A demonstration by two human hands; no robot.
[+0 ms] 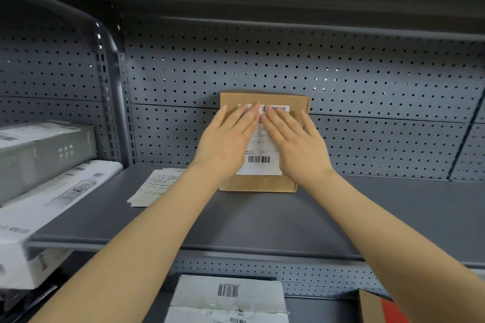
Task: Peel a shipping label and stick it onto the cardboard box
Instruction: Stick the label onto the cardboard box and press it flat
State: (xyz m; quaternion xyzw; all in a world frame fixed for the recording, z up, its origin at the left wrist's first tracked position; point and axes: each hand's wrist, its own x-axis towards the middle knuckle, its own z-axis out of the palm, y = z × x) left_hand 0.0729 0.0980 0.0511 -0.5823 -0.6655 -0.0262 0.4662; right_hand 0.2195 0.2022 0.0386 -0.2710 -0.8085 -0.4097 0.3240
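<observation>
A brown cardboard box (262, 183) sits on the grey metal shelf (236, 217), up against the perforated back panel. A white shipping label (259, 162) with barcodes lies flat on the box's top face. My left hand (225, 141) rests palm down on the label's left side, fingers spread and stretched out. My right hand (296, 144) lies flat on the label's right side in the same way. The fingertips of both hands nearly meet near the label's upper barcode. The middle of the label is hidden under my hands.
A stack of paper sheets (154, 186) lies on the shelf left of the box. Grey and white product cartons (44, 165) fill the left. Below the shelf are a white labelled parcel (228, 296) and a brown-red box (378, 309).
</observation>
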